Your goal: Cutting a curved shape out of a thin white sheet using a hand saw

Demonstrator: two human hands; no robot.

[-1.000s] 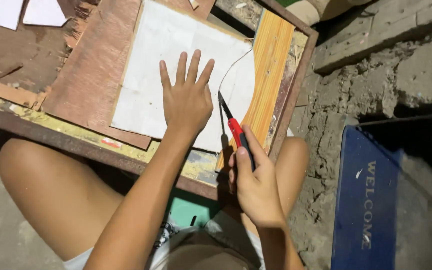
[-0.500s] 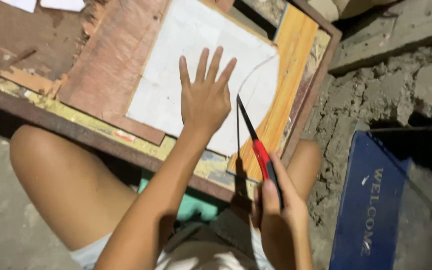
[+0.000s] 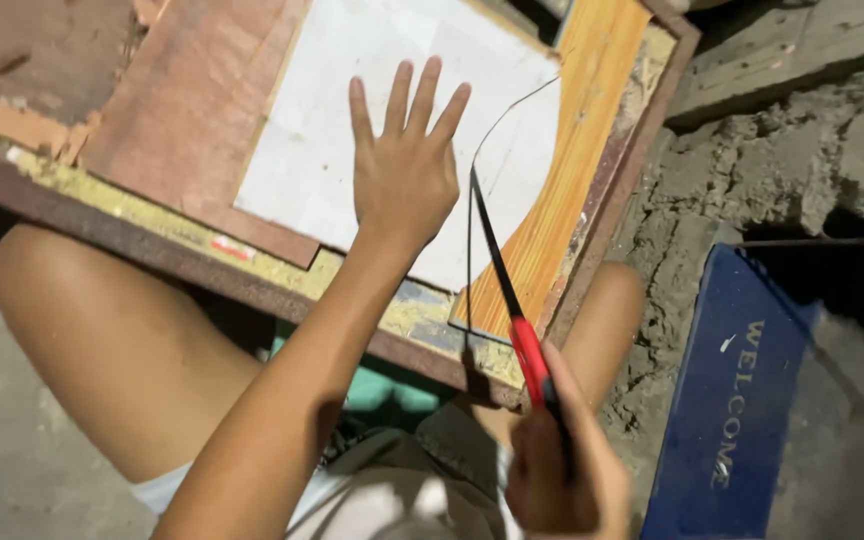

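Observation:
My left hand (image 3: 404,165) lies flat with fingers spread on a white sheet (image 3: 352,110) fixed over a wooden board (image 3: 567,190). My right hand (image 3: 557,470) grips the red handle of a thin-bladed saw (image 3: 500,275). The dark blade runs up along a straight cut line in the board, just right of my left hand. A curved cut arcs from the blade's tip toward the upper right of the sheet. My knees show below the bench edge.
The board rests on a worn bench (image 3: 132,215) with a rusty metal edge and a reddish plywood panel (image 3: 192,110). A blue doormat (image 3: 727,400) lies on the ground at right, beside rough concrete blocks (image 3: 802,140).
The view has shifted, so the bench sits more to the right and higher. My right hand has pulled the saw back toward me; my left hand stays pressed on the sheet.

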